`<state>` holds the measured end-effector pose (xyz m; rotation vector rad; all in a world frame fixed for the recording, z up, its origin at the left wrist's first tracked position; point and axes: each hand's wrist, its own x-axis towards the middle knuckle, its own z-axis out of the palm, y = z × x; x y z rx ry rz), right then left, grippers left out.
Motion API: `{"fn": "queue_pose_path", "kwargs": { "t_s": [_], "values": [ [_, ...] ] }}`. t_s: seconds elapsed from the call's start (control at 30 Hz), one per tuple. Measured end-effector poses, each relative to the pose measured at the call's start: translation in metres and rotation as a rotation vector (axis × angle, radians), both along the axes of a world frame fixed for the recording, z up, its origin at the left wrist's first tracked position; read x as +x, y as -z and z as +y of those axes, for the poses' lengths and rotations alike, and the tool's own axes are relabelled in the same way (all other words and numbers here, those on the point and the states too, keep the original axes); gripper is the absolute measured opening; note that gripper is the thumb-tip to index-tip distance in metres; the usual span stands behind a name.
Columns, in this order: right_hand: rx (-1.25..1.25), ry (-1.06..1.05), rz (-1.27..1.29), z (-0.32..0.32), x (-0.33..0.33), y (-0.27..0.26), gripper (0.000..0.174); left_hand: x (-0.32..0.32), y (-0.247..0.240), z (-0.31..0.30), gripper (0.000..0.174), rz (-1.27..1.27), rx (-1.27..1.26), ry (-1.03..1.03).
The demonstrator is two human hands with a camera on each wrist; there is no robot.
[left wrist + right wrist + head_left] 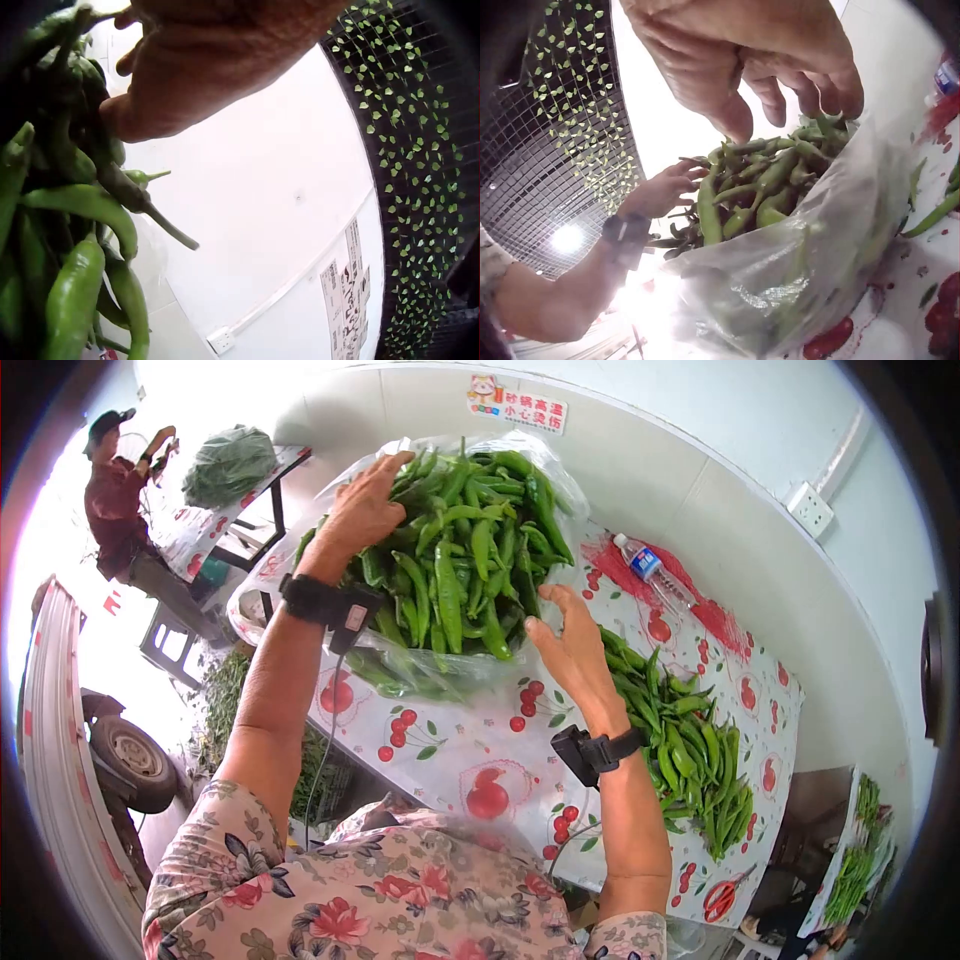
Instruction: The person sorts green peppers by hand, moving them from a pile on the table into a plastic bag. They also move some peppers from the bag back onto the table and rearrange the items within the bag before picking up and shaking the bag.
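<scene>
Long green chili peppers [450,560] fill a clear plastic bag [545,455] heaped to its opening. My left hand [360,510] reaches over the heap's far left side, fingers relaxed and right at the peppers; in the left wrist view its fingertips overlap the peppers' stems. By the bag's right edge, my right hand [572,650] has its thumb and fingers apart with nothing between them. The right wrist view shows that hand [757,60] just above the peppers [765,187] and the bag's rim. A second, loose pile of green peppers [690,750] lies right of my right forearm.
On the cherry-patterned tablecloth [440,780] are a plastic bottle [655,570], a red mesh bag [710,615] and red-handled scissors [722,900]. A wall stands behind the table. A person [130,510] is by another table, which bears a green bundle [232,465].
</scene>
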<state>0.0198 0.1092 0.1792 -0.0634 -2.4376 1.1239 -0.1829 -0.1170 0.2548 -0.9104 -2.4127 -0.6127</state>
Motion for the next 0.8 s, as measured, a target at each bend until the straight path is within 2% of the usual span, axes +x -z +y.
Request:
{"fn": "queue_pose_path", "kwargs": {
  "t_s": [0.07, 0.2, 0.27, 0.3, 0.37, 0.43, 0.5, 0.57, 0.63, 0.67, 0.73, 0.8],
  "values": [
    [-0.063, -0.055, 0.010, 0.006, 0.010, 0.010, 0.044, 0.007, -0.005, -0.003, 0.063, -0.034, 0.017, 0.095],
    [-0.080, -0.076, 0.051, 0.029, 0.057, 0.013, 0.041, 0.018, -0.011, 0.005, 0.050, 0.285, 0.010, 0.182],
    [-0.099, 0.041, 0.050, 0.041, 0.090, -0.002, 0.040, 0.065, -0.027, 0.025, 0.047, 0.209, 0.081, 0.225],
    [-0.108, 0.082, 0.054, 0.045, 0.102, -0.005, 0.039, 0.089, -0.031, 0.034, 0.047, 0.134, 0.104, 0.307],
    [-0.135, 0.294, -0.002, 0.072, 0.137, -0.004, 0.040, 0.134, -0.032, 0.054, 0.048, -0.079, 0.154, 0.482],
    [-0.093, 0.622, -0.089, 0.101, 0.181, -0.016, 0.043, 0.168, -0.022, 0.070, 0.045, -0.241, 0.092, 0.644],
    [-0.233, 0.858, -0.065, 0.149, 0.237, 0.004, 0.048, 0.187, -0.009, 0.086, 0.043, -0.327, -0.019, 0.792],
    [-0.086, 0.998, -0.011, 0.209, 0.304, 0.038, 0.053, 0.200, 0.013, 0.101, 0.046, -0.519, -0.048, 0.872],
    [-0.156, 1.163, -0.115, 0.244, 0.360, 0.069, 0.063, 0.206, 0.040, 0.114, 0.041, -0.601, -0.128, 0.944],
    [-0.187, 1.181, -0.197, 0.260, 0.386, 0.086, 0.066, 0.208, 0.055, 0.121, 0.038, -0.610, -0.126, 1.011],
    [-0.254, 1.207, -0.365, 0.275, 0.410, 0.107, 0.073, 0.214, 0.080, 0.135, 0.038, -0.799, -0.149, 1.019],
    [-0.542, 1.164, -0.378, 0.258, 0.398, 0.096, 0.075, 0.218, 0.099, 0.149, 0.040, -0.963, -0.166, 1.020]
  ]
}}
